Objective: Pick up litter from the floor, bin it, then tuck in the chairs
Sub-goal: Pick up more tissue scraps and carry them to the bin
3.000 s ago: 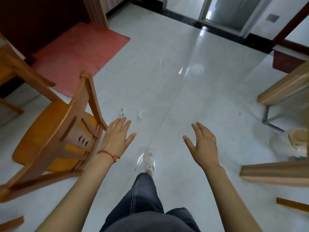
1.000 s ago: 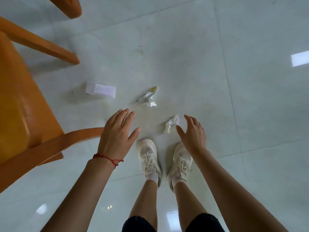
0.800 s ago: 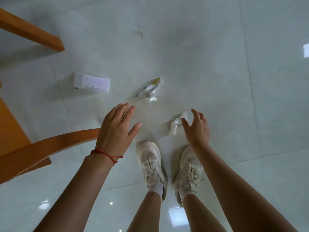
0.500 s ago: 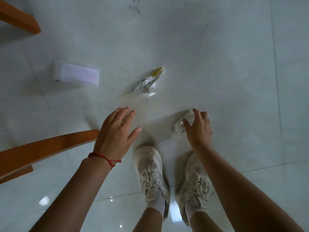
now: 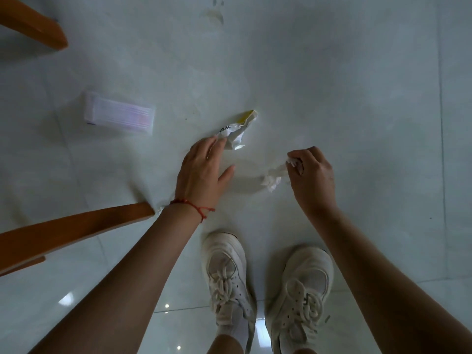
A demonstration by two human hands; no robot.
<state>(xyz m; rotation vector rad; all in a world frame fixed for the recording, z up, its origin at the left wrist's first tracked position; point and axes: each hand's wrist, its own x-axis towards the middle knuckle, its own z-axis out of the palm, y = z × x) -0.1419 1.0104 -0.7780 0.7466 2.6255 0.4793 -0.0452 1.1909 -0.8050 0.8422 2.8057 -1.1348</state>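
— So, any bin or basket to speak of?

— None shows from the head camera. The nearest thing to a container is a flat white rectangular packet with pink stripes, lying closed on the pale glossy tiled floor; what it holds I cannot tell.

— And the litter?

— Two pieces besides that packet. A crumpled white paper wrapper with a yellow end and black print lies on the floor, ahead of the left hand. A crumpled white tissue hangs from the right hand.

— How is the right hand set?

— Fingers curled in, pinching the tissue's upper end; the rest of it trails down to the left. Whether its lower end touches the tile I cannot tell.

— The left?

— Palm down, fingers straight and together, thumb spread to the side. Its fingertips reach the wrapper's near edge. Nothing is held in it. A thin red string bracelet circles that wrist.

— Anything else around?

— Two orange-brown wooden chair legs: one juts in at lower left beside the left forearm, the other sits at the top left corner. Two cream lace-up sneakers stand side by side below the hands.
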